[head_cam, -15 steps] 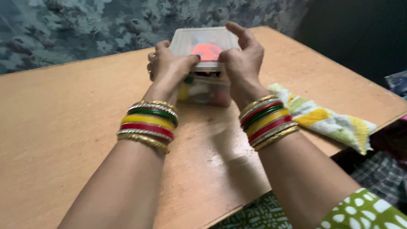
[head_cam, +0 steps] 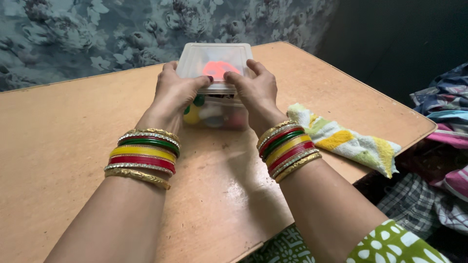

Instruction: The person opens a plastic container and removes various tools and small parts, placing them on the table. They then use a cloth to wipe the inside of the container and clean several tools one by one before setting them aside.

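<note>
Both hands are on a clear plastic box (head_cam: 214, 87) that sits toward the far edge of the wooden surface (head_cam: 63, 136), just below the floral wall covering (head_cam: 87, 34). The left hand (head_cam: 175, 95) and right hand (head_cam: 256, 92) press their thumbs onto the near rim of the translucent lid (head_cam: 214, 56), fingers closed around the box's 2 sides. The step in hand looks like seating or prying that lid; which one is hard to tell. Small coloured pieces show inside. A striped cloth (head_cam: 351, 141) lies near the right wrist.
</note>
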